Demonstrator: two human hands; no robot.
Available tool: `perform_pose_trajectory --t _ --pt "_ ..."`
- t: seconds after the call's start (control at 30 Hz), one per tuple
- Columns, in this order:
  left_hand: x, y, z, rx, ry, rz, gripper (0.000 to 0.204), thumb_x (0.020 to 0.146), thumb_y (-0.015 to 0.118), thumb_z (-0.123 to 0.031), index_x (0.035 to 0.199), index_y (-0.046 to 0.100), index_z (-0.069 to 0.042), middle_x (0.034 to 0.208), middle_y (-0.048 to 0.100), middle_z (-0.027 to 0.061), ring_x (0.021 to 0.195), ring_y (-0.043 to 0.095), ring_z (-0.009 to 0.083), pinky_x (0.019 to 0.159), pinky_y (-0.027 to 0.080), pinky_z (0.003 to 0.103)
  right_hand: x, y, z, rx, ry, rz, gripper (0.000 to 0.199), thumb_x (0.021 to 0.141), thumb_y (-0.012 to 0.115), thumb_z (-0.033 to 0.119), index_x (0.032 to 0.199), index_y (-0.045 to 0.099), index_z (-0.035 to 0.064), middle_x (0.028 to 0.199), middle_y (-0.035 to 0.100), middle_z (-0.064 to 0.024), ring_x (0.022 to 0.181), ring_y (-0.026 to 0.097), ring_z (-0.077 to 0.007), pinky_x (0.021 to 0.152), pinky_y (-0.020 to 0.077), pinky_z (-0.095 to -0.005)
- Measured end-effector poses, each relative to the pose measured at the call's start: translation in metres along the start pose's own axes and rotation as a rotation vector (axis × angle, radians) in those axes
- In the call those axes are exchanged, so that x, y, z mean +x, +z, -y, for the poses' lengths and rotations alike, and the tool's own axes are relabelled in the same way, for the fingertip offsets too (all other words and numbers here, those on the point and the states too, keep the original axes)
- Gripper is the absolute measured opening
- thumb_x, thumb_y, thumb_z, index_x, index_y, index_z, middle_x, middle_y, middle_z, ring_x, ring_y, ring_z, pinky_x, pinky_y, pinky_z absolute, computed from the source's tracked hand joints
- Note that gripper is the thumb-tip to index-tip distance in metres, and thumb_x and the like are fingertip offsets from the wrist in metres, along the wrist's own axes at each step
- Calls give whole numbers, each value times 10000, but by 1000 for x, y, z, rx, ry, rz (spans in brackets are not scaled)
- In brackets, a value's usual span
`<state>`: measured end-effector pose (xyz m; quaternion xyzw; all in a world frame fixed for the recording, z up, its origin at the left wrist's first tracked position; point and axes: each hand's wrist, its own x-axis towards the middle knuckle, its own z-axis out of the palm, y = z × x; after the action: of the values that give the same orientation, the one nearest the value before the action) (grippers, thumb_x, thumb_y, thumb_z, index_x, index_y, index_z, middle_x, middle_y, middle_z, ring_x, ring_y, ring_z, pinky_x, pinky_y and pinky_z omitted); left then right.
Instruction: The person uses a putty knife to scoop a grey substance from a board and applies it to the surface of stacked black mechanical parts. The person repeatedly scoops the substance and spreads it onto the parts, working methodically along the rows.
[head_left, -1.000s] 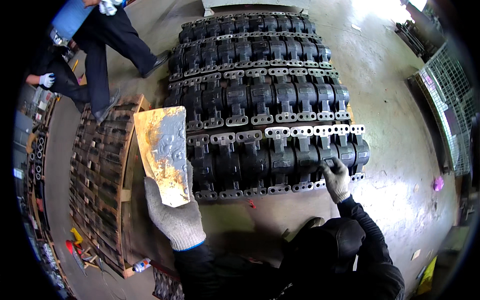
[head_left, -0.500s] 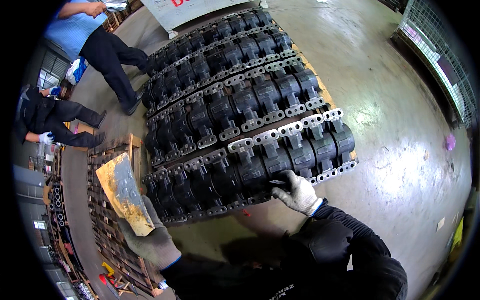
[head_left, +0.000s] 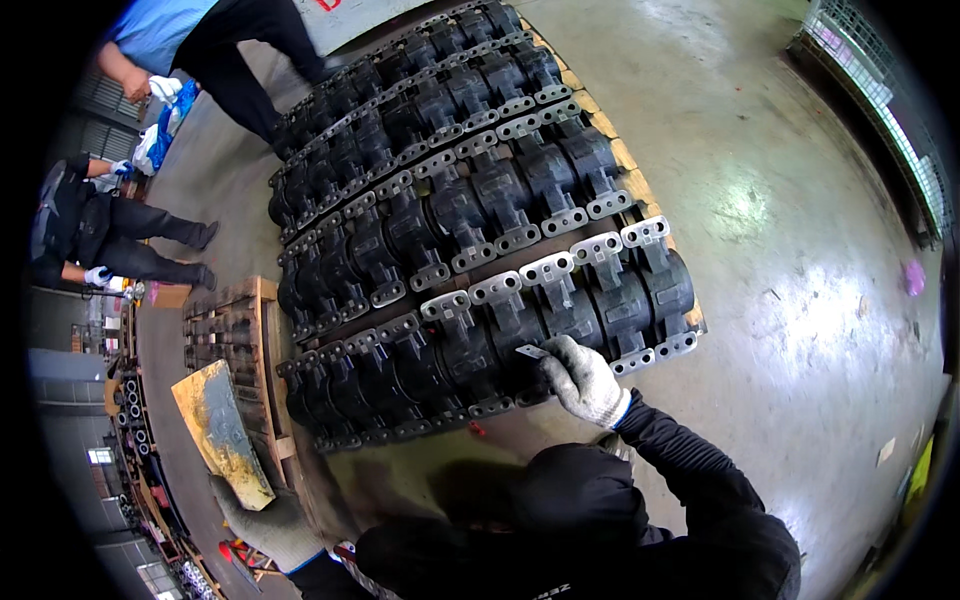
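Observation:
My right hand [head_left: 585, 382], in a white knit glove, is closed on a small flat metal strip [head_left: 530, 351] above the nearest row of black ribbed metal parts [head_left: 515, 335]. The strip's pale end sticks out past my thumb and fingers. Low on the left, my gloved left hand [head_left: 262, 525] grips the bottom end of a rectangular board [head_left: 225, 430], tilted and smeared with yellow and grey. Most of its fingers are hidden behind the board. Pale plates with round holes [head_left: 495, 287] line the edges of each black row.
The rows lie on a wooden pallet [head_left: 622, 150]. Another slatted pallet [head_left: 225, 330] stands beside the board. A person in a blue shirt [head_left: 165, 35] is at the top left, with a second person in dark clothes [head_left: 130, 220] nearby. A wire cage [head_left: 870, 70] stands at the upper right.
My left hand and the board have moved down and left, away from the rows. My right hand has shifted slightly left, showing the strip's pale face. The person in blue has stepped toward the rows.

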<state>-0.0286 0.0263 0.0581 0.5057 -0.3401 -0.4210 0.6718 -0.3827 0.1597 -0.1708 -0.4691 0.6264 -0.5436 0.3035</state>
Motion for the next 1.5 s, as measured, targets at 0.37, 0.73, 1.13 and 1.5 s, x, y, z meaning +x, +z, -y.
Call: perform_pose_trajectory --t 0.37,0.73,1.13,1.5 --pt "-29 -26 -34 1384 784 -96 592 873 648 68 1438 473 88 1393 590 188 1244 592 239 1101 431 330 9 -8 1 54 -24 -81 109 954 599 39 1038 630 -24 792 658 -186 676 649 -337 631 511 -405" --pt "-24 -5 -29 -204 44 -41 468 1027 571 -241 1398 528 41 1400 581 205 1308 557 327 1117 481 499 1 -47 -16 -232 46 -161 251 1022 563 48 1251 598 -50 1127 682 -143 1006 624 -201 942 488 -331" --pt "43 2 -48 -155 19 113 485 1076 422 -300 1475 432 -24 1449 556 142 1325 544 296 1165 388 468 84 -57 -7 -202 111 -199 243 1003 673 201 1157 681 14 1116 652 0 1045 584 -118 978 444 -286" --pt "155 -6 -56 104 -76 244 491 1058 502 -273 1439 476 35 1395 579 166 1315 555 309 1098 481 471 116 53 101 -102 521 -55 465 1082 547 255 1484 504 25 1237 630 -22 991 577 -93 863 485 -229"
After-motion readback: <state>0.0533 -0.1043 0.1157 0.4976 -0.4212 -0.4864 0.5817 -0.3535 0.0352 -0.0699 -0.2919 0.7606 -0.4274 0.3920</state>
